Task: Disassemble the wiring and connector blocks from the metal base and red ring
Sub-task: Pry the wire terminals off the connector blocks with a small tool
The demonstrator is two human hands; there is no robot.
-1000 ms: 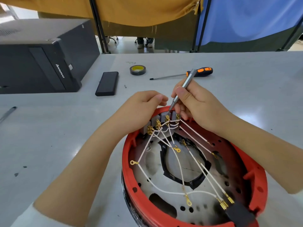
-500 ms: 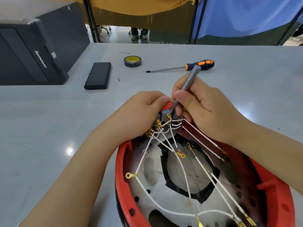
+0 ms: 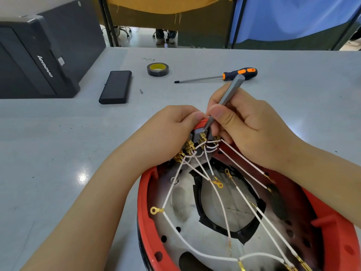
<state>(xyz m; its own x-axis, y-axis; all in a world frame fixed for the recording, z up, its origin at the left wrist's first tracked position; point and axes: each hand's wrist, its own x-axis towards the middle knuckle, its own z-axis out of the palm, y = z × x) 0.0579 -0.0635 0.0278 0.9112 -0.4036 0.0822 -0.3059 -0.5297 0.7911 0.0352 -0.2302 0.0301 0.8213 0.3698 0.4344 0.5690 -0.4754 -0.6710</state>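
Grey tabletop (image 3: 58, 133) in a workshop bay, yellow and blue curtains hung across 12 o'clock. Red ring (image 3: 145, 202) with the metal base (image 3: 181, 204) inside sits at 5 o'clock of the view, cut off by the bottom edge. Connector blocks (image 3: 197, 134) sit at the ring's 12 o'clock rim, brass terminals on them, white wires (image 3: 195, 249) fanning from there across the base toward 6 o'clock. Left hand (image 3: 172, 132) grips the ring rim and blocks from the 10 o'clock side, fingers curled, thumb tip on the red edge. Right hand (image 3: 248, 126) pinches a slim grey screwdriver (image 3: 228, 96), fingers clamped on the shaft, tip down on the middle block. Orange-black screwdriver (image 3: 239, 73) lies at 12 o'clock, well apart, shaft pointing to 9. Tape roll (image 3: 157, 69) at 11 o'clock, black flat case (image 3: 115, 87) beside it toward 10, black Lenovo PC case (image 3: 39, 55) lying on its side at far 10 o'clock.
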